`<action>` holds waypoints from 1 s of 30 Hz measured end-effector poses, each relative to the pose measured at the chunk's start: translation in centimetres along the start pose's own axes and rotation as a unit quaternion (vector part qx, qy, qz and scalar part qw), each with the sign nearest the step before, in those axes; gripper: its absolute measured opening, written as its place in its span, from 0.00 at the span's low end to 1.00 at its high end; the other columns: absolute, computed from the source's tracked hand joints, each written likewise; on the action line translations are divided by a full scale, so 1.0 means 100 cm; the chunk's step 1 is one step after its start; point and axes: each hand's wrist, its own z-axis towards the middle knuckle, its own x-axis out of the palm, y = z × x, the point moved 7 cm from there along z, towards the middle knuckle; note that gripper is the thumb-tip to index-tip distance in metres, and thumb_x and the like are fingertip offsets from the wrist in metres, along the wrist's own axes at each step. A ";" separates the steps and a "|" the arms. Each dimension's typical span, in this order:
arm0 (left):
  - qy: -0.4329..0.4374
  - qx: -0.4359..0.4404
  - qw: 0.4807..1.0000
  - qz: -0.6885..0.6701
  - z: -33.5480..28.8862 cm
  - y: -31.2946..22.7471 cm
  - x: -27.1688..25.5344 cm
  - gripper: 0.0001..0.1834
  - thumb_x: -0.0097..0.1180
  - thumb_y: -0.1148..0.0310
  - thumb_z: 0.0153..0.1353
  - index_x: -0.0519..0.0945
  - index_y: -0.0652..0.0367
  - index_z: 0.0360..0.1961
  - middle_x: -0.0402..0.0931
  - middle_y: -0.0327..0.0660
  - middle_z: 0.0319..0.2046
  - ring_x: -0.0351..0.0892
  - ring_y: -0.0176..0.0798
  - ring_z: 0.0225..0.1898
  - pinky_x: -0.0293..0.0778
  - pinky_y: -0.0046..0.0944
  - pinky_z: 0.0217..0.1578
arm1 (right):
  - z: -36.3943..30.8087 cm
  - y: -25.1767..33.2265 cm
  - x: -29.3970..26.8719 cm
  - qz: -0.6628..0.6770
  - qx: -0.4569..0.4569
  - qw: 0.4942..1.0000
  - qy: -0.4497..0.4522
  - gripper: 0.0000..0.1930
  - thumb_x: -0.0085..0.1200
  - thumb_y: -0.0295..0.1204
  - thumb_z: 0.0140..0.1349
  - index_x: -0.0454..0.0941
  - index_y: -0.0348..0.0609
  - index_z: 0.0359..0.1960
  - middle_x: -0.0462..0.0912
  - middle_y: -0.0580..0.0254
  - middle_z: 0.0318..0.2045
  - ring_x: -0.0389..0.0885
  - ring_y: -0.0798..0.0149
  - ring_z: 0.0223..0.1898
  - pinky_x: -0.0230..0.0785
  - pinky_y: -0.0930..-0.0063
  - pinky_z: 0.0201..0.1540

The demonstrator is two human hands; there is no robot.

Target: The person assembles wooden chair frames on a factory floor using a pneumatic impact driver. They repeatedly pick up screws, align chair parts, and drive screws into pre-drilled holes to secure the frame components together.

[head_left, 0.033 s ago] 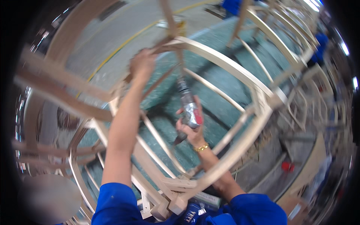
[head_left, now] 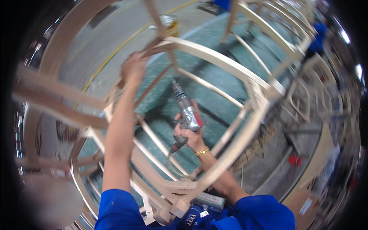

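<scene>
A pale wooden chair frame point(head_left: 214, 57) stands tilted before me, its curved rails and thin stretchers making an open ring. At its far left corner, my left hand point(head_left: 133, 71) is closed over the wood; its fingers are partly hidden and blurred. Inside the ring, my right hand point(head_left: 193, 138) grips a silver and red power drill point(head_left: 188, 114) by its handle. The drill points away from me, its bit just short of the far leg and stretcher joint, apart from the wood as far as I can tell. A cord or hose hangs from the handle.
More chair frames point(head_left: 268, 28) stand at the far right, with others point(head_left: 318, 84) stacked beyond. Large curved wooden parts point(head_left: 57, 46) rise at the left. A yellow bucket point(head_left: 170, 27) sits behind the frame. A small box point(head_left: 209, 201) lies near my body. A red object point(head_left: 294, 160) rests at the right.
The whole scene has shifted slightly left in view. The drill's tip has drawn back a little from the far leg joint. Both hands keep their holds.
</scene>
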 end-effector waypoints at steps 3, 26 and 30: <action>-0.059 0.016 0.997 0.041 0.000 -0.007 -0.011 0.21 0.50 0.51 0.57 0.74 0.57 0.43 0.77 0.51 0.38 0.76 0.55 0.40 0.70 0.51 0.41 | -0.025 0.021 -0.022 0.211 0.002 0.971 -0.114 0.41 0.45 0.24 0.38 0.52 0.52 0.63 0.71 0.57 0.34 0.70 0.67 0.21 0.68 0.68 0.29; 0.254 0.055 0.915 -0.309 -0.141 -0.145 -0.022 0.29 0.42 0.53 0.64 0.64 0.64 0.58 0.68 0.49 0.53 0.69 0.48 0.52 0.64 0.41 0.51 | -0.810 0.275 -0.136 -0.379 0.102 0.178 -0.902 0.43 0.59 0.30 0.45 0.50 0.54 0.65 0.70 0.46 0.52 0.70 0.45 0.51 0.65 0.59 0.50; 0.380 0.028 0.862 -0.335 -0.207 -0.231 0.012 0.22 0.41 0.51 0.63 0.72 0.58 0.48 0.75 0.46 0.41 0.74 0.37 0.41 0.68 0.33 0.34 | -0.875 0.285 -0.183 -0.327 0.206 0.147 -0.910 0.39 0.57 0.42 0.48 0.52 0.62 0.64 0.70 0.43 0.51 0.69 0.43 0.50 0.63 0.55 0.49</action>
